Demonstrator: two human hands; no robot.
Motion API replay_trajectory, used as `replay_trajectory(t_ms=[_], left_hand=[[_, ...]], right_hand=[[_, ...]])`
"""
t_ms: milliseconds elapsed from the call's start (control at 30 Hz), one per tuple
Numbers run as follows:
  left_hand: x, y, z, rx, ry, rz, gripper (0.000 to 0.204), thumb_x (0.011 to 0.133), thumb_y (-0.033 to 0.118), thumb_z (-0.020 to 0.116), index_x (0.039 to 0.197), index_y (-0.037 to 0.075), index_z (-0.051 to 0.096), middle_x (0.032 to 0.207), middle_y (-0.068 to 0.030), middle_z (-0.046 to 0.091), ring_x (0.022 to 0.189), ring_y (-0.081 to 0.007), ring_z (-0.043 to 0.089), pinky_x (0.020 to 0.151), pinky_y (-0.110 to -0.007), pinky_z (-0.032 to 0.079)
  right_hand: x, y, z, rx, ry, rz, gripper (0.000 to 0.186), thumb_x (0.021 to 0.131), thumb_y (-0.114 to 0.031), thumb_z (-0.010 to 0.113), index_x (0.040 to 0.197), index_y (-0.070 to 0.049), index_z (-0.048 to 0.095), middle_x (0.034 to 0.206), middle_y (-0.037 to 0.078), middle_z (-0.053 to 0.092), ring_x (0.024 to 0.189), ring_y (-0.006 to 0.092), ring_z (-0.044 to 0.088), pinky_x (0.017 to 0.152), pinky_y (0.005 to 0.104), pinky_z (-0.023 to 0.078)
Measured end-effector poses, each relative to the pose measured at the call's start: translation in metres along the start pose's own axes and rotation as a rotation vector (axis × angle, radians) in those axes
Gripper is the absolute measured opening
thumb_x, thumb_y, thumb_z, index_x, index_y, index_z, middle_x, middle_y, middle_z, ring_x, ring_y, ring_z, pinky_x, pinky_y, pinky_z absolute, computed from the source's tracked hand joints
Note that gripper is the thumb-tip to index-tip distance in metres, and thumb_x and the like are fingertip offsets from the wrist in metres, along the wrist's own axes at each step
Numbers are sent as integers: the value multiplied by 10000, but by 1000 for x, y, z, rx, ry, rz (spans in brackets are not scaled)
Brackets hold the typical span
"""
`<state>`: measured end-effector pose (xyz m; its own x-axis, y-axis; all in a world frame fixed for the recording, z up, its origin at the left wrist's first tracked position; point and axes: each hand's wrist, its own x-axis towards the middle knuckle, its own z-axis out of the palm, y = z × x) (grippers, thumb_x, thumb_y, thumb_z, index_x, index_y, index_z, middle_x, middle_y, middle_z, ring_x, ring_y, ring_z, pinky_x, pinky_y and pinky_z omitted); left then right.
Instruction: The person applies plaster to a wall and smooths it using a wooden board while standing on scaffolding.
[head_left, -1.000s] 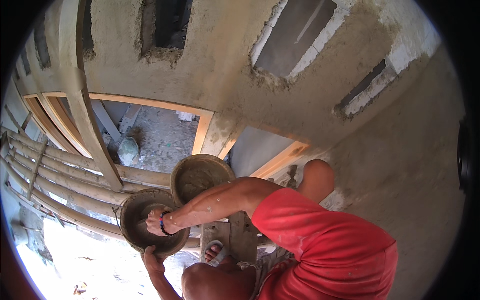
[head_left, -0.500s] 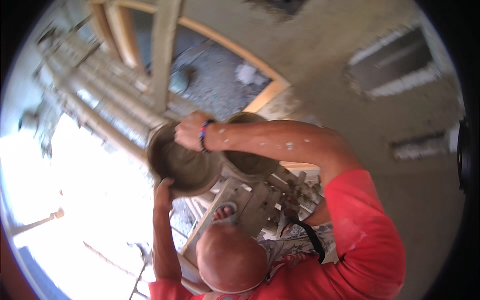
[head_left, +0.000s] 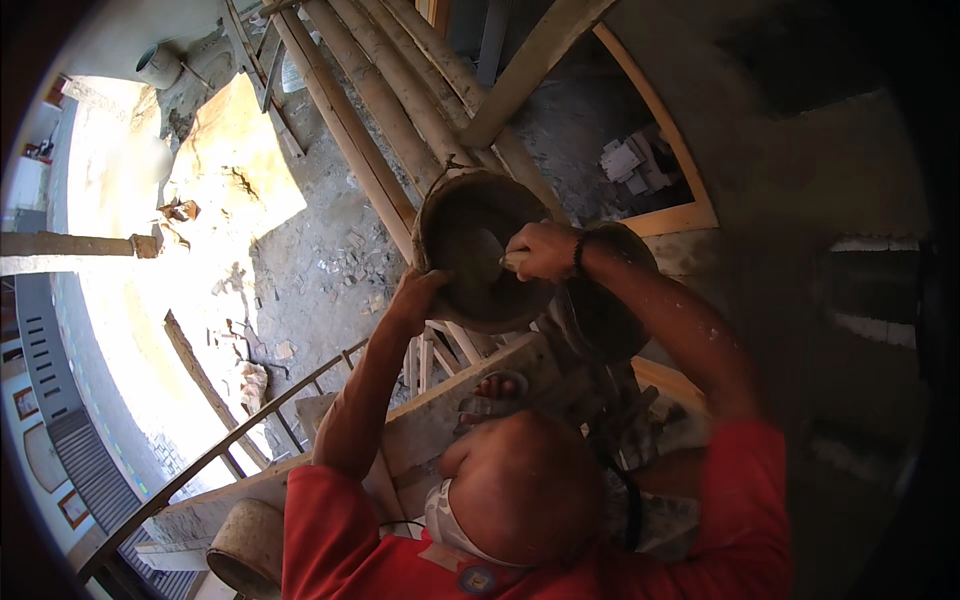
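Note:
My left hand (head_left: 418, 292) grips the left rim of a round, mortar-caked bucket (head_left: 465, 190). Inside it is some grey wet material. My right hand (head_left: 548, 250) is closed on the light handle of a trowel (head_left: 513, 260), whose blade dips into the bucket. A second dark bucket (head_left: 600, 325) sits just right of the first, partly under my right forearm. My bent knee and a sandalled foot (head_left: 495, 388) are below the buckets on wooden boards (head_left: 430, 400).
Bamboo poles (head_left: 360, 120) and a timber beam (head_left: 530, 70) run beyond the buckets. A metal railing (head_left: 225, 440) drops to the rubble-strewn ground (head_left: 320, 260) below. A bucket (head_left: 240, 550) stands lower left. A wooden frame (head_left: 680, 180) borders an opening beside the plastered wall (head_left: 800, 170).
My view has swung left, bringing the sunlit ground and railing into view. The first bucket appears farther right in the picture. My right hand now shows closed on the trowel handle inside it.

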<state>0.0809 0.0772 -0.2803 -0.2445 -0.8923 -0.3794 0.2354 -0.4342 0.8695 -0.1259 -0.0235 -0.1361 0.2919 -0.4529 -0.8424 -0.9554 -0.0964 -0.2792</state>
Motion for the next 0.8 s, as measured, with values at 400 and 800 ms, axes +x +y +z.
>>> replay_trajectory(t_ms=[400, 800], left_hand=[[13, 10, 0, -43, 87, -293, 274, 811, 155, 579, 960, -71, 620, 803, -148, 663, 607, -224, 666, 492, -335, 571], [-47, 33, 24, -219, 355, -148, 216, 746, 43, 538, 945, -23, 593, 804, -91, 616, 666, -203, 627, 563, -329, 536]], right_hand=[[14, 5, 79, -318, 410, -195, 111, 788, -100, 569, 838, -45, 651, 881, 196, 656, 871, 367, 646, 773, 461, 514], [10, -3, 43, -359, 585, -248, 172, 768, -95, 569, 908, -44, 655, 845, 206, 662, 868, 360, 656, 769, 454, 520]])
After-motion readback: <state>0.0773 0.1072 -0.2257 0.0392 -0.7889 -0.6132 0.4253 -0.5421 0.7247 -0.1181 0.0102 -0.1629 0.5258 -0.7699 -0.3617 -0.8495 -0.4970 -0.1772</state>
